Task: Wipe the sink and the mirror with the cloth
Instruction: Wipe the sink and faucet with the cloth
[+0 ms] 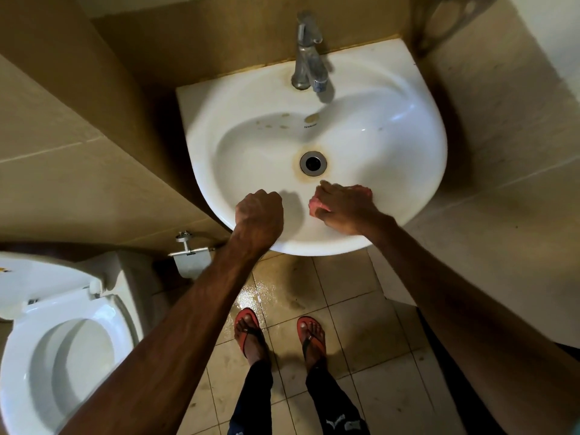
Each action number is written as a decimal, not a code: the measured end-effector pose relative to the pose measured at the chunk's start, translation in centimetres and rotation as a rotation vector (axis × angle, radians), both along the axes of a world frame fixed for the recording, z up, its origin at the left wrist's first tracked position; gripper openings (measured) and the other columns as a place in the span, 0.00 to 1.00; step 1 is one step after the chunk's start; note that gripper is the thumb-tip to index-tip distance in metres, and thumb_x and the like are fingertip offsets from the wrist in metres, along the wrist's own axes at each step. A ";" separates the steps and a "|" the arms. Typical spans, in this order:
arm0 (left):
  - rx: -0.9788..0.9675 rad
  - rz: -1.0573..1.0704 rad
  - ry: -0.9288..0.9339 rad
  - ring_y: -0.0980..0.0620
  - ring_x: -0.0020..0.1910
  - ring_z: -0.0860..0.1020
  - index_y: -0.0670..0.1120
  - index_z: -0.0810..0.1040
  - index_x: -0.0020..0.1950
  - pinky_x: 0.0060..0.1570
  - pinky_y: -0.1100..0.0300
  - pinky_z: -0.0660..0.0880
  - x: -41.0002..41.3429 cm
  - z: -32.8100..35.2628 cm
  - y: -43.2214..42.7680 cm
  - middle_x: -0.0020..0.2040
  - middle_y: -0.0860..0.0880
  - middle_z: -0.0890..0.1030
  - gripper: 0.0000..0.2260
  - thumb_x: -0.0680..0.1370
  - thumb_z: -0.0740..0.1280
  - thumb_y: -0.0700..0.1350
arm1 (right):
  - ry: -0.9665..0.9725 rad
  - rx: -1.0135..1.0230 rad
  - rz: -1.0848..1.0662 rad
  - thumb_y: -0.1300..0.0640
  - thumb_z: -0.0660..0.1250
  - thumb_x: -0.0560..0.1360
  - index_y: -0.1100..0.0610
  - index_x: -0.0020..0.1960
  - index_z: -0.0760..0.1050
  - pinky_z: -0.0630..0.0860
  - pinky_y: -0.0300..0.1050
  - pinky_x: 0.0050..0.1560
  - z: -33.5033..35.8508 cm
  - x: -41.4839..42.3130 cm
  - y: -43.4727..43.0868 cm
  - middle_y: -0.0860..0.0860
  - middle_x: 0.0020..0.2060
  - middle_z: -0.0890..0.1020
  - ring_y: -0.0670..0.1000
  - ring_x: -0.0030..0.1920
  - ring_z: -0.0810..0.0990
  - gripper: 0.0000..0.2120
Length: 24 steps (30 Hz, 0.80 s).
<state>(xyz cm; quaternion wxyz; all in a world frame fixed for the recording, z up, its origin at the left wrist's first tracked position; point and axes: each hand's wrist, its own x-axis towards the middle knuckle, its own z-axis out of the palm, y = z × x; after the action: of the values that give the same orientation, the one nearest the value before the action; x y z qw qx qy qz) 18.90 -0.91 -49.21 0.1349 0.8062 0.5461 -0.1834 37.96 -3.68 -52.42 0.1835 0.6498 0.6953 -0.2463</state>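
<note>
Crumpled pink cloth [316, 206] on glossy sink [376, 136]

The white sink [392, 127] bears both hands at its near edge. The left hand [259, 211] rests on the rim as a fist, and the right hand [345, 205] holds a pink cloth [315, 205] against the inner slope. Beyond the hands are the stain-ringed drain [313, 163] and the tap [309, 58]. Below the hands, the tiled floor [370, 324] carries a wet patch [251, 296] and red sandals [248, 328]. A toilet [56, 340] stands left of the left hand.
</note>
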 end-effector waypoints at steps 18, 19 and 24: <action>-0.010 0.037 0.010 0.38 0.62 0.79 0.38 0.77 0.62 0.56 0.51 0.78 0.6 -0.2 -0.3 0.60 0.39 0.80 0.13 0.80 0.60 0.36 | 0.207 0.349 0.054 0.44 0.55 0.85 0.45 0.57 0.81 0.76 0.52 0.55 3.6 2.8 -6.3 0.42 0.51 0.86 0.47 0.47 0.84 0.16; -0.011 0.049 0.009 0.38 0.62 0.79 0.38 0.77 0.62 0.56 0.51 0.78 0.7 -0.2 -0.4 0.60 0.39 0.80 0.12 0.80 0.60 0.36 | 0.119 0.378 0.047 0.43 0.51 0.84 0.44 0.57 0.81 0.74 0.54 0.58 3.1 1.9 -6.6 0.41 0.52 0.86 0.48 0.49 0.83 0.19; -0.027 0.104 -0.017 0.37 0.60 0.80 0.37 0.79 0.58 0.54 0.50 0.78 0.9 0.1 -0.6 0.58 0.37 0.81 0.11 0.78 0.62 0.34 | 0.189 0.612 0.080 0.47 0.60 0.81 0.52 0.72 0.73 0.68 0.58 0.70 -0.2 -4.3 -10.4 0.52 0.71 0.77 0.55 0.68 0.76 0.22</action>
<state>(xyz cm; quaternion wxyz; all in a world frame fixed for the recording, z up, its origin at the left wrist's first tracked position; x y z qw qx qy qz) 19.83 -1.52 -49.14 0.1599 0.7762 0.5838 -0.1764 33.71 -14.08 -52.60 -0.0761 0.6215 0.7758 -0.0778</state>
